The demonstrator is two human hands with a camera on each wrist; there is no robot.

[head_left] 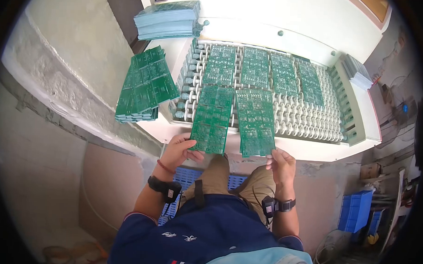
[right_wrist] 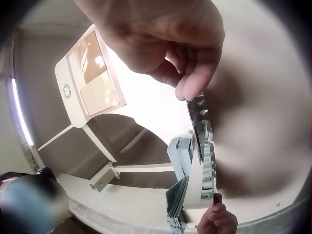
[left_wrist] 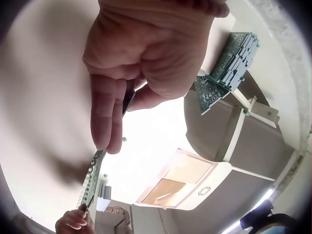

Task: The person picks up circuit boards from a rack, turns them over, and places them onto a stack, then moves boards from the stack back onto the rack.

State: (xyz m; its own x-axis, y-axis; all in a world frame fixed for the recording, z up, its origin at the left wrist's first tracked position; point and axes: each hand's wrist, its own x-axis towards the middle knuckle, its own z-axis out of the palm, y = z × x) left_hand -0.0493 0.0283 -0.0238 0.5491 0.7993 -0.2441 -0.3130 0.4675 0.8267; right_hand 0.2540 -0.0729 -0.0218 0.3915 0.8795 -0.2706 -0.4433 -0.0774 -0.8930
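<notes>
Now: left grip (head_left: 179,152) pinching near corner of left green panel (head_left: 212,118) | right grip (head_left: 281,163) pinching near corner of right green panel (head_left: 255,123) | both panels at frame centre, far ends on roller conveyor (head_left: 309,124)

Roller conveyor (head_left: 309,121) lay directly ahead of the person. A row of boards (head_left: 260,68) sat side by side on its rear half. Two more lay on the front half: the left board (head_left: 213,119) and the right board (head_left: 254,122), just beside each other, with their near ends over the front edge. The left hand (head_left: 176,151) pinched the left board's near corner and the right hand (head_left: 281,164) the right board's. A fanned stack (head_left: 145,85) rested on the ledge left of the conveyor — a pile of sheets (head_left: 168,19) behind it. A small stack (head_left: 358,72) sat on the right rail. A crate (head_left: 355,211) stood on the floor at far right.
</notes>
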